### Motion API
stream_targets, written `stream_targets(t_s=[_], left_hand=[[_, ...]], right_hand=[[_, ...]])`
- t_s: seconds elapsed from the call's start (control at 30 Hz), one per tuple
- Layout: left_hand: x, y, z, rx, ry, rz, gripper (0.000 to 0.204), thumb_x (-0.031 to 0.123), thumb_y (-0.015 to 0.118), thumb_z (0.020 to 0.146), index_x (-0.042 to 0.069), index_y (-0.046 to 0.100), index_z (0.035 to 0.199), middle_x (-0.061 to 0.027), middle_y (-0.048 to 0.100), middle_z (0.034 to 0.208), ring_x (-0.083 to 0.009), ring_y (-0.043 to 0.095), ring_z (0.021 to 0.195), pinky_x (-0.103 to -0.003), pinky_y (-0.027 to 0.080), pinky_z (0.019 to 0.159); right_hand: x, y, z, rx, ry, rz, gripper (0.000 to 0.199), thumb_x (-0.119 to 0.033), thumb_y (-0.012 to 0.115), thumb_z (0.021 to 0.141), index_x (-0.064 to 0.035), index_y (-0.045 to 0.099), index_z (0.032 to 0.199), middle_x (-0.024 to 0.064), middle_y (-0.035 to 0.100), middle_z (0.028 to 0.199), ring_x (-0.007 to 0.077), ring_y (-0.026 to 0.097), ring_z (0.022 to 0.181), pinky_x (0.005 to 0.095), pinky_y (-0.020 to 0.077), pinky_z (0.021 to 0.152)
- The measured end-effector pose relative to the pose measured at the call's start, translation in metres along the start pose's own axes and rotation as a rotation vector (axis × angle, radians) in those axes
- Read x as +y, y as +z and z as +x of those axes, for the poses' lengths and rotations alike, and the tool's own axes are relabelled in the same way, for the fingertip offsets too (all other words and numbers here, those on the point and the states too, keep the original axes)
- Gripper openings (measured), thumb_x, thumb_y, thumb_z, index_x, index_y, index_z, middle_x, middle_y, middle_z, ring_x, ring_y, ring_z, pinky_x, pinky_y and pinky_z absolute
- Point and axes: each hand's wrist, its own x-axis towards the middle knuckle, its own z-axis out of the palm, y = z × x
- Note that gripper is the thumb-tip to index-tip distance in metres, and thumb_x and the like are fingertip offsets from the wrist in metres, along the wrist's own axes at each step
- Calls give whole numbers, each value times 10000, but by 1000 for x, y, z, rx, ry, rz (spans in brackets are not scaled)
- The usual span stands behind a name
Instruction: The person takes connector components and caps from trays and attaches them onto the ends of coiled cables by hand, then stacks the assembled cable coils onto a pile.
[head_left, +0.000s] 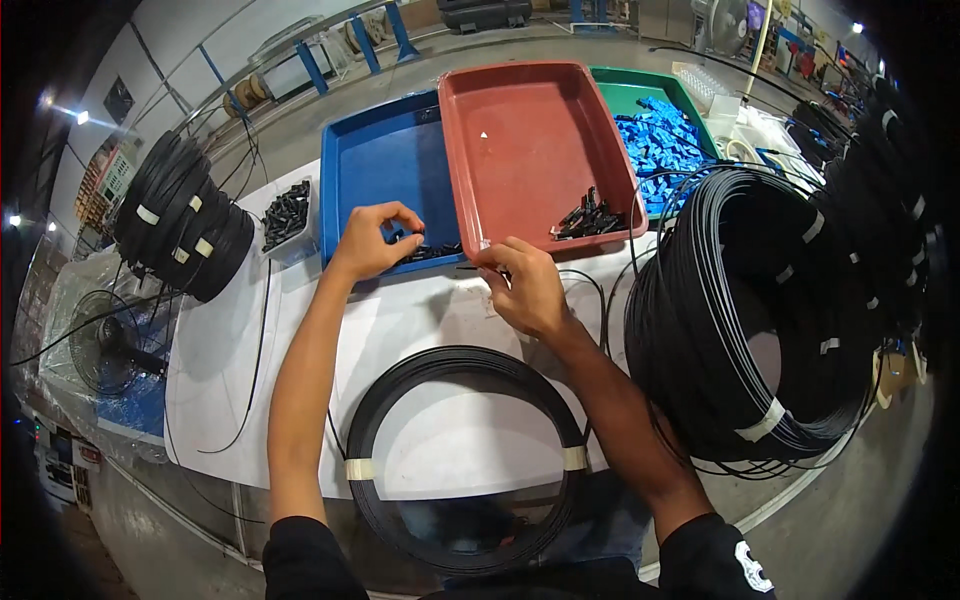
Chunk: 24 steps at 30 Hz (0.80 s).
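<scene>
My left hand [375, 240] hovers over the near edge of the blue tray [390, 160], thumb and curled fingers apart, beside small black parts [430, 252] lying there. Nothing shows between its fingers. Just in front of the red tray [510, 130], my right hand [525, 288] is closed in a pinch. A short dark tip pokes out left of its fingertips, and a thin black cable [590, 280] curves in behind it; the fingers hide most of the held end. Between my forearms lies a coil of black cable [365, 420], bound with pale tape at both sides and overhanging the table's near edge.
More black parts [590, 218] lie in the red tray, which overlaps the blue one. A green tray [625, 90] holds blue pieces [655, 150]. A clear box [290, 225] has black connectors. Large cable coils [690, 330] stand at right, stacked coils [185, 220] at left.
</scene>
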Motion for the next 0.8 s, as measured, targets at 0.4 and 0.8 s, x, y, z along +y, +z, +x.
stream_targets(t_s=[0.4, 0.8], left_hand=[[61, 26, -59, 239, 259, -258, 200, -74, 791, 717, 11, 620, 776, -103, 716, 864, -191, 719, 842, -302, 571, 758], [70, 34, -57, 300, 352, -150, 190, -81, 771, 710, 25, 636, 791, -100, 716, 835, -213, 723, 806, -304, 569, 710]], right_hand=[[-27, -22, 9, -296, 344, 331, 112, -68, 742, 820, -6, 724, 911, 26, 681, 751, 66, 575, 656, 219, 444, 611], [-22, -22, 8, -328, 501, 680, 41, 34, 713, 789, 41, 704, 829, 78, 690, 768, 128, 638, 694, 261, 506, 677]])
